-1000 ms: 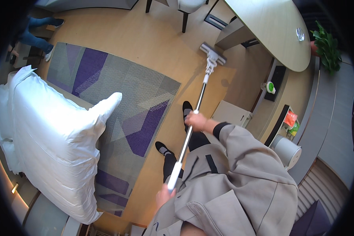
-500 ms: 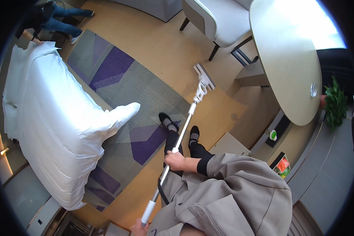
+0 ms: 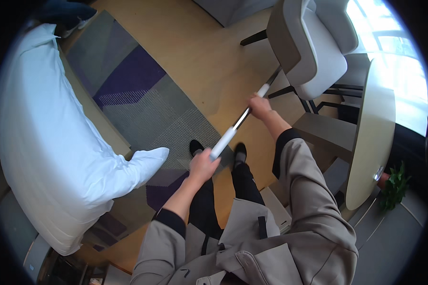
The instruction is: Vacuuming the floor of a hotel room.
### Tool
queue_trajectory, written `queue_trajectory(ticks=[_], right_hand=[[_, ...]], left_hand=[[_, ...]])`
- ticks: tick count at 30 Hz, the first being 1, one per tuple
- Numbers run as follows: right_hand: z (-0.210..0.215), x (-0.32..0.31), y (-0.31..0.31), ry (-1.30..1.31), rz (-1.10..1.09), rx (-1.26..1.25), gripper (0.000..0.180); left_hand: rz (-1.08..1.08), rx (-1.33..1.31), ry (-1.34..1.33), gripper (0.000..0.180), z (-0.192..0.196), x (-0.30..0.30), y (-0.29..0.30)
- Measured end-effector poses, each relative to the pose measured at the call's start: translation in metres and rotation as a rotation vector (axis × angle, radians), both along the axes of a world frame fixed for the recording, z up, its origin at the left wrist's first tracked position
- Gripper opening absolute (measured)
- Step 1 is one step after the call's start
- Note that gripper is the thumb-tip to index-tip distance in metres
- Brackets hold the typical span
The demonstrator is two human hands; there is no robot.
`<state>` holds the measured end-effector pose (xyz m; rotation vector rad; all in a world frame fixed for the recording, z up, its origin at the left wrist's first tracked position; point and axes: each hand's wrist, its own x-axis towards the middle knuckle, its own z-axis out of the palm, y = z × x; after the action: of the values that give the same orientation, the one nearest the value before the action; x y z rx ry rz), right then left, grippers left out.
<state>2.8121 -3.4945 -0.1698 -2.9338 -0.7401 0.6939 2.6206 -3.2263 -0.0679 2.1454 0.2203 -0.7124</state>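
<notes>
Both hands [image 3: 203,165] [image 3: 260,105] grip a mop pole [image 3: 236,126] beside a chair [image 3: 314,52].

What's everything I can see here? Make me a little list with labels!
left hand: left hand gripping the white lower end of the mop pole
right hand: right hand gripping the pole higher up
pole: slants up toward the grey chair; its head is hidden
floor: wooden, with a grey and purple rug
left side: bed with white duvet
right side: round table, green plant

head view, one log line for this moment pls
left hand: grips white pole end | right hand: grips pole higher up | pole tip: hidden under grey chair | rug: beside
</notes>
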Motion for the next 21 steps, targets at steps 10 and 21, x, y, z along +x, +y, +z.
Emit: queue_trajectory(ticks=[10, 21], right_hand=[[-0.055, 0.021, -0.038, -0.173, -0.297, 0.135, 0.046], [0.103, -0.225, 0.191, 0.357, 0.147, 0.551, 0.021]], left_hand=[[-0.059, 0.002, 0.171, 0.038, -0.05, 0.054, -0.044], [0.176, 0.338, 0.444, 0.032, 0.307, -0.277, 0.174]])
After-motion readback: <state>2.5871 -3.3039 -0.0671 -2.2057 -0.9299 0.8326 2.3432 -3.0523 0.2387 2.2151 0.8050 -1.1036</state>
